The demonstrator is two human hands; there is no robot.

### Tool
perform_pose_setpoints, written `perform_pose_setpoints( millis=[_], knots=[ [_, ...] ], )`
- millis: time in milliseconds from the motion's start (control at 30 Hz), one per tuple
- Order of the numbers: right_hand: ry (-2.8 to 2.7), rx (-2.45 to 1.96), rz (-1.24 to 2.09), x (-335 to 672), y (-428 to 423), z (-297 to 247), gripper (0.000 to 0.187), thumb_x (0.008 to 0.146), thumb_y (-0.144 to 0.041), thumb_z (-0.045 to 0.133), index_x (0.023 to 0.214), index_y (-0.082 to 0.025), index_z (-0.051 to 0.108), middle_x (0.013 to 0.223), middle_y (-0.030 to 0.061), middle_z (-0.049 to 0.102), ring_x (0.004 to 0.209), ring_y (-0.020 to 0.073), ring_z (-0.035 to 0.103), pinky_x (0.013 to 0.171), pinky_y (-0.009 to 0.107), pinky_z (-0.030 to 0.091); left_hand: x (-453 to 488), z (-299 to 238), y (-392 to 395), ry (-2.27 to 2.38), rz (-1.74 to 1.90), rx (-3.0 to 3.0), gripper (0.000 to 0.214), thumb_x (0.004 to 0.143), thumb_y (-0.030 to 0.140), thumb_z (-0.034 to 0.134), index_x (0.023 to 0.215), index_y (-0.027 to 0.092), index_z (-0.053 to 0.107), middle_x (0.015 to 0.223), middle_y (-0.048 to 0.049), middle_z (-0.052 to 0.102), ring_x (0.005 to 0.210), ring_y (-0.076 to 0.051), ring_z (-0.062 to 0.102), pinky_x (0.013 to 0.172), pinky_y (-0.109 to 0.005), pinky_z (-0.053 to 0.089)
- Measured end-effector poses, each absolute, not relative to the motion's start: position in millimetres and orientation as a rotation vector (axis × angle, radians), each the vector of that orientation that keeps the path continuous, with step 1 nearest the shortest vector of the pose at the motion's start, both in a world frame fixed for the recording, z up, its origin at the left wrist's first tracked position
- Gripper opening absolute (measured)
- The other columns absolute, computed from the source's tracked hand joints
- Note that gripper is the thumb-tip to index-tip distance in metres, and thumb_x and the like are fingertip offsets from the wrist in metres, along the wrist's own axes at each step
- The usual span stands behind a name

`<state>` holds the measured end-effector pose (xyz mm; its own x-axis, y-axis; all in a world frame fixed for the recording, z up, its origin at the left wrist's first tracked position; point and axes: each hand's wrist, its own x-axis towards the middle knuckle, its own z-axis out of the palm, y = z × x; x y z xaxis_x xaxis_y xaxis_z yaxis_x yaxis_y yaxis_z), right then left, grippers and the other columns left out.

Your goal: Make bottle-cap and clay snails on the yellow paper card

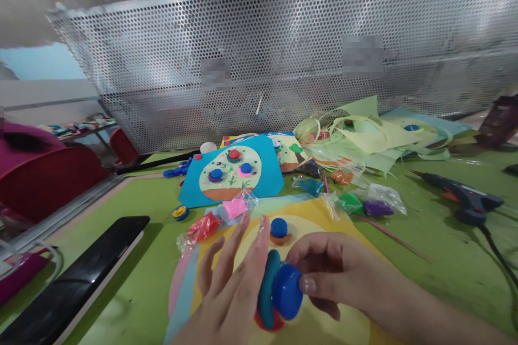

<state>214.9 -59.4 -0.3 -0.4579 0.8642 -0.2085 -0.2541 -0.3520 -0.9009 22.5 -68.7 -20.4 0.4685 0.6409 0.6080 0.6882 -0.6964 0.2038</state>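
Between my hands is a blue bottle cap, tilted on its side, with the fingertips of my right hand pinching its right edge. A teal roll of clay curves along the cap's left side. My left hand has its fingers stretched out, and its edge lies right beside the roll; whether it presses on it I cannot tell. Red clay shows below the roll. Just beyond, another blue cap sits by a brown clay strip on the yellow paper.
Farther back lies a blue card with caps and clay on it. Bags of pink clay, red clay, green clay and purple clay lie around. A glue gun is at right, a black phone-like object at left.
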Motion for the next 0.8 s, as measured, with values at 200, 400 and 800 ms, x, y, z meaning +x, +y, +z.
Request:
perform_pose_setpoints(
  millis=[200, 400, 800],
  knots=[
    [-1.141, -0.901, 1.845, 215, -61, -2, 0.035, 0.057, -0.037, 0.081, 0.073, -0.015, 0.06, 0.054, -0.0071, 0.056, 0.04, 0.0001, 0.041, 0.037, 0.012, 0.033, 18, -20, -62, -1.278, -1.153, -2.547, 0.047, 0.093, 0.028, 0.035, 0.138, 0.038, 0.028, 0.136, 0.0053, 0.048, 0.132, -0.022, 0.031, 0.101, -0.035, 0.035],
    [-1.207, -1.012, 1.787, 214, -62, 3, 0.037, 0.054, -0.038, 0.082, 0.074, -0.014, 0.061, 0.063, -0.0041, 0.06, 0.045, 0.0014, 0.042, 0.039, 0.014, 0.033, 17, -12, -67, -1.137, -1.116, -2.809, 0.053, 0.088, 0.041, 0.041, 0.139, 0.035, 0.027, 0.135, 0.0011, 0.049, 0.126, -0.027, 0.042, 0.101, -0.039, 0.035],
    [-1.233, -1.033, 1.748, 214, -64, 3, 0.042, 0.056, -0.045, 0.079, 0.077, -0.015, 0.061, 0.061, -0.0044, 0.056, 0.046, 0.0034, 0.04, 0.042, 0.017, 0.03, 12, -17, -57, -1.115, -1.123, -2.834, 0.071, 0.083, 0.069, 0.015, 0.141, 0.029, 0.022, 0.142, -0.0044, 0.04, 0.132, -0.029, 0.03, 0.104, -0.041, 0.029]
  ],
)
